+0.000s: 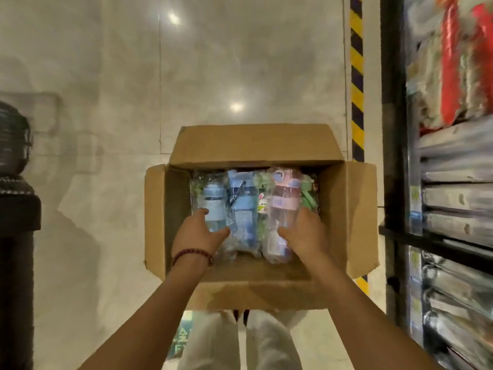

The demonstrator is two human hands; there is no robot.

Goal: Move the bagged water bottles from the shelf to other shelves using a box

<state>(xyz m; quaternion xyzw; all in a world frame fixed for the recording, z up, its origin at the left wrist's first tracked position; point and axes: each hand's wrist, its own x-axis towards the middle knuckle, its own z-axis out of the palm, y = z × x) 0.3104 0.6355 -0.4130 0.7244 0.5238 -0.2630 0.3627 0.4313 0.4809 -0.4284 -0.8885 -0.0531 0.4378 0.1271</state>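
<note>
An open cardboard box (256, 145) sits on the floor in front of me with its flaps spread. Inside lie several water bottles in clear plastic bags: a light blue one (213, 202) at the left, a darker blue one (242, 209) in the middle, a pink one (282, 201) to the right, and green ones at the right wall. My left hand (198, 233) reaches into the box and its fingers curl round the light blue bottle. My right hand (304, 233) grips the lower part of the pink bottle.
A dark metal shelf rack (394, 129) full of bagged goods stands at the right. A yellow-black striped strip (357, 76) runs along the floor beside it. A black object (16, 198) stands at the left. Grey tiled floor stretches ahead.
</note>
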